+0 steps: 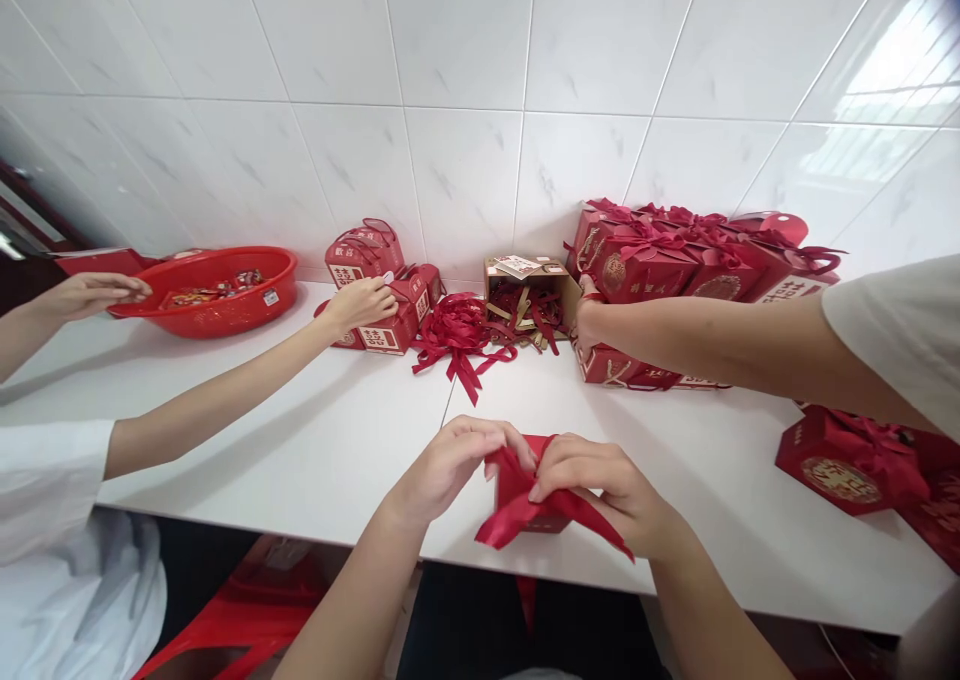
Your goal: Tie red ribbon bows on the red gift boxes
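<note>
A small red gift box (551, 527) stands on the white table in front of me, partly covered by my fingers and a dark red satin ribbon (501, 523). My left hand (466, 463) pinches the ribbon at the box's upper left. On the right, my right hand (600, 482) has its fingers closed on the same ribbon over the box top. Loose ribbon ends hang across the front of the box. Exactly how the ribbon is looped is hidden by my fingers.
On my left, a co-worker's hands are by a red basin (277, 305) of wrapped sweets and gift boxes (382, 338). Loose ribbons (454, 325) lie beside an open carton (571, 295). Another person's arm (705, 335) reaches to stacked, bowed boxes (660, 265); more boxes (840, 475) sit right.
</note>
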{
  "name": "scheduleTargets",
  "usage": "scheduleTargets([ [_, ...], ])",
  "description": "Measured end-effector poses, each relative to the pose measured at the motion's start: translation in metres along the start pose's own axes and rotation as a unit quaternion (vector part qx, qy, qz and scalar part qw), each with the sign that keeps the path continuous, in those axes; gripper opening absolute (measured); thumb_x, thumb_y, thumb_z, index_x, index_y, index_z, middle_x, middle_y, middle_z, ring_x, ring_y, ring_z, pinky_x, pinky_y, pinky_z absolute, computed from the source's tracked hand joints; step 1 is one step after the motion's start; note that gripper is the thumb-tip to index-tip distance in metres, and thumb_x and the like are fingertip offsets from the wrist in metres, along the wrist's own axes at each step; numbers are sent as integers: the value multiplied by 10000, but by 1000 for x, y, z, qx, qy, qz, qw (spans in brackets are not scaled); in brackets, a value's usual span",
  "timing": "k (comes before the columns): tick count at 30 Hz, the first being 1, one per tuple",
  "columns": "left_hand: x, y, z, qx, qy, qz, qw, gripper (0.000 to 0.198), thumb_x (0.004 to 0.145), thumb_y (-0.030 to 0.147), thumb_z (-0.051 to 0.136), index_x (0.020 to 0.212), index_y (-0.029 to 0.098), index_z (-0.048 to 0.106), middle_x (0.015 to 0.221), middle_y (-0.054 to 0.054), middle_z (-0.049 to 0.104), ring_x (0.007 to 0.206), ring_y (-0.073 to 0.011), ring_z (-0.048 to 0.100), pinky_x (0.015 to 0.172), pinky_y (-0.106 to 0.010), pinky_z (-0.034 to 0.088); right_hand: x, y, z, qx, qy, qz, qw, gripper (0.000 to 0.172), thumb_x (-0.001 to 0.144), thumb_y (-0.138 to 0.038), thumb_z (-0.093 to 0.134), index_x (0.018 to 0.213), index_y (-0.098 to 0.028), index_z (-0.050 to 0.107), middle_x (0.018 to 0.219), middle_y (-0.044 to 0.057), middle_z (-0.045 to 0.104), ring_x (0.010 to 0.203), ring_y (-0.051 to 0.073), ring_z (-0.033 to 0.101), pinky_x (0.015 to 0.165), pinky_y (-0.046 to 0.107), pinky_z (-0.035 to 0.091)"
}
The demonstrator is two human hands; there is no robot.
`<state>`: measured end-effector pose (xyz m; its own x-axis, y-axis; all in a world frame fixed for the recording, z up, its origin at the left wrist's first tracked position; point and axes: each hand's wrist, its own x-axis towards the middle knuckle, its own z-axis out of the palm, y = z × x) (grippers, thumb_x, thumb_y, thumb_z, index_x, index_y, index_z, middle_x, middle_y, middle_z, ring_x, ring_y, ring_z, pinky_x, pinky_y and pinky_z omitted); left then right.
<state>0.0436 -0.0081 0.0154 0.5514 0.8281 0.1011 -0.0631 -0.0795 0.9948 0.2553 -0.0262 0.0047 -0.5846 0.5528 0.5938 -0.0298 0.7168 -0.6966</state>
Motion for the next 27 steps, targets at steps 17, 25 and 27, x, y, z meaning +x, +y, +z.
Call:
scheduleTargets([
  [17,269,-105,-80,628,118,-24,769,377,914,331,573,1254,171,535,1285,-107,550,1101,-247,579,914,-473,501,-20,20,22,-19,80,104,991,220,958,-264,479,930,-232,695,762,51,695,718,155,599,717,279,481],
  [25,266,-122,-167,661,111,-85,737,435,909,352,576,1304,185,502,1372,-115,487,1201,-285,515,988,-533,435,-16,33,17,16,100,134,986,234,950,-271,483,941,-253,716,715,55,684,680,165,597,660,292,486],
  [27,264,-124,-179,660,110,-87,738,463,906,366,576,1325,193,486,1410,-115,452,1246,-300,476,1024,-560,390,-16,37,19,27,104,141,984,241,950,-260,482,937,-259,723,700,51,683,674,166,595,664,297,485],
])
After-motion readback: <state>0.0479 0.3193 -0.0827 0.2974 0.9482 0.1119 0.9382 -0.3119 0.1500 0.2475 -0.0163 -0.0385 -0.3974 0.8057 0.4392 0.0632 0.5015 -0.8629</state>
